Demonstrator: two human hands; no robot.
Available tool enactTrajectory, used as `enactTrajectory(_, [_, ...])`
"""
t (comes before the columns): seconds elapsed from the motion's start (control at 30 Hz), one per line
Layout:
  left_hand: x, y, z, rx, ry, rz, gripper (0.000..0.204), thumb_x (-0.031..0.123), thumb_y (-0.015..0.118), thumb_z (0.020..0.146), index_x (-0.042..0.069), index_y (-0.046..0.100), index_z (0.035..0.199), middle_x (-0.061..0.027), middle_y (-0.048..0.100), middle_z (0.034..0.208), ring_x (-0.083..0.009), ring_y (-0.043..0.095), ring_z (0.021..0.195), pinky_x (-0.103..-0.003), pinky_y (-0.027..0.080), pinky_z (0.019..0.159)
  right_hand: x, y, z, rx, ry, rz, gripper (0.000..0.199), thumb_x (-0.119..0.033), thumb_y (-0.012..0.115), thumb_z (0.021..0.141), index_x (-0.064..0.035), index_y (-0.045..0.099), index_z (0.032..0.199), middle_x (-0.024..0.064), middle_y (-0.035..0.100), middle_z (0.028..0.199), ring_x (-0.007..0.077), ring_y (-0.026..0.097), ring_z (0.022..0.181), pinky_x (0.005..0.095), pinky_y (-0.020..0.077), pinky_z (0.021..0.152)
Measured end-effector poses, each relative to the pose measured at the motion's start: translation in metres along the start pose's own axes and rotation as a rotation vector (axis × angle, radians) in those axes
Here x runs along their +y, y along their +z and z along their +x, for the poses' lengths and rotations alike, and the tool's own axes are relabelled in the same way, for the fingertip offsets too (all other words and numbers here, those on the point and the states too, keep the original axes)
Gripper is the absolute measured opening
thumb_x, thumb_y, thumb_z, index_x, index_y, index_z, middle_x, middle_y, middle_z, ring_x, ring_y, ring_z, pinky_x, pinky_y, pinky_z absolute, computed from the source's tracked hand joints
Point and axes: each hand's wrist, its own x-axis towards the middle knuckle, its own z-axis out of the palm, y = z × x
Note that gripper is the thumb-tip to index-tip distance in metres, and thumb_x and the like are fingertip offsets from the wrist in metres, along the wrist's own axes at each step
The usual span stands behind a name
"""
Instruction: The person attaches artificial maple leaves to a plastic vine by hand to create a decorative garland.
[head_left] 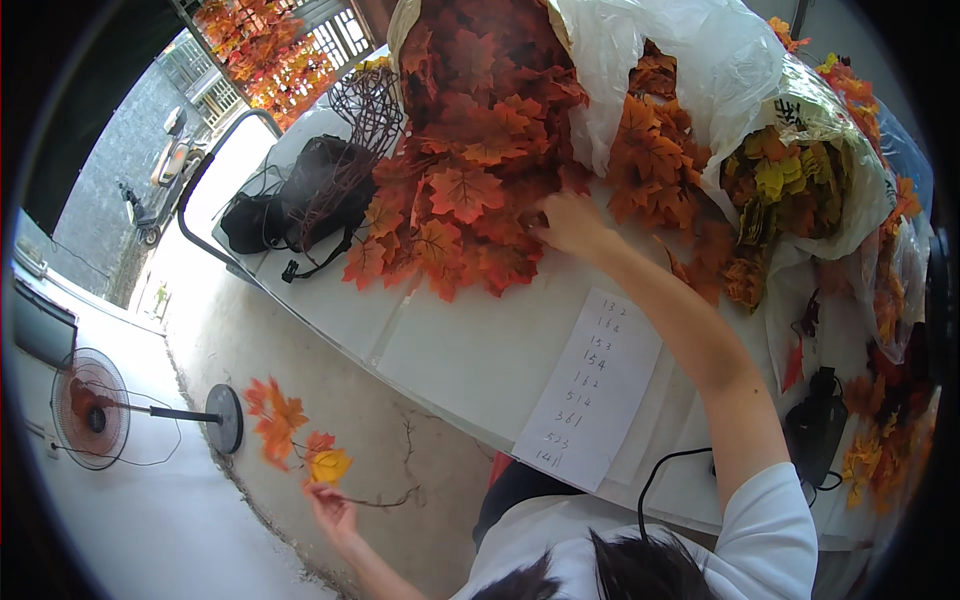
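Observation:
My left hand [333,510], low on the left and away from the table, pinches the brown stem of an artificial maple leaf branch [328,465]. Its leaves are orange with one yellow, and the bare stem end points right. My right hand [575,225] reaches across the table to the right edge of a big heap of orange-red artificial maple leaves [465,190]. Its fingers are curled against the leaves there; the fingertips are partly hidden among them. The heap spills from an open plastic bag toward the table's front edge.
A paper with handwritten numbers [585,390] lies on the white table [450,350]. Further right are white plastic bags [690,60], yellow-green leaves [790,185] and a black adapter [815,430]. Black bags [310,190] and brown stems sit far left. A fan [95,410] stands beyond the table.

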Motion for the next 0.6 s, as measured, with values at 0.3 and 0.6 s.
enactTrajectory(0.3, [-0.206,0.177,-0.08,-0.173,-0.829,-0.077,0.013,0.015,0.053,0.081,0.009,0.058,0.091,0.0019,0.059,0.089,-0.0086,0.053,0.083,-0.023,0.043,0.067,0.024,0.021,-0.023,0.149,-0.11,-0.234,0.02,-0.025,0.062,0.068,-0.0189,0.064,0.087,0.0038,0.058,0.082,0.0228,0.045,0.087,0.0341,0.0322,0.075])
enactTrajectory(0.6, [-0.188,0.181,-0.09,-0.253,-0.858,-0.455,0.013,0.01,0.052,0.079,0.011,0.058,0.09,-0.0002,0.059,0.089,-0.0104,0.054,0.083,-0.026,0.043,0.069,0.011,0.036,0.001,0.131,0.122,-0.129,0.026,-0.028,0.058,0.072,-0.0202,0.06,0.097,0.0033,0.058,0.088,0.0241,0.038,0.102,0.0418,0.028,0.082])
